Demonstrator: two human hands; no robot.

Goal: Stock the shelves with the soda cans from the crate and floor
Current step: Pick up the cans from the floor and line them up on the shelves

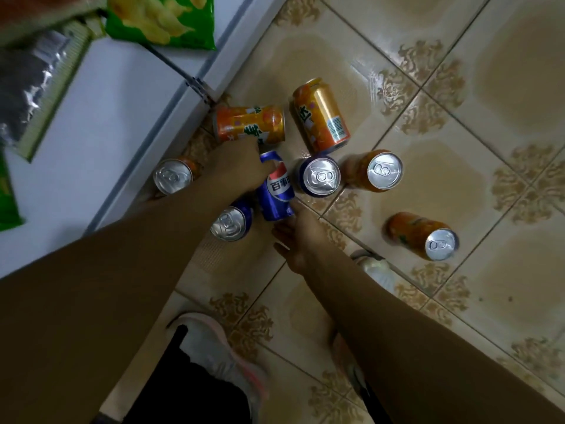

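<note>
Several soda cans sit on the tiled floor (458,148). A blue can (276,194) lies on its side in the middle of them. My left hand (241,168) reaches down and grips its far end, close under a lying orange can (249,123). My right hand (295,237) has its fingers spread, with a fingertip touching the blue can's near end. Around them stand two upright blue cans (318,175) (230,223) and upright orange cans (380,171) (172,175). Another orange can (321,114) lies flat, and one (423,235) stands apart at the right.
A white bottom shelf (101,123) runs along the left, holding green snack bags (162,19) and a silver bag (30,87). My shoes (220,347) (377,270) stand on the tiles just below the cans. Bare tiles stretch to the right.
</note>
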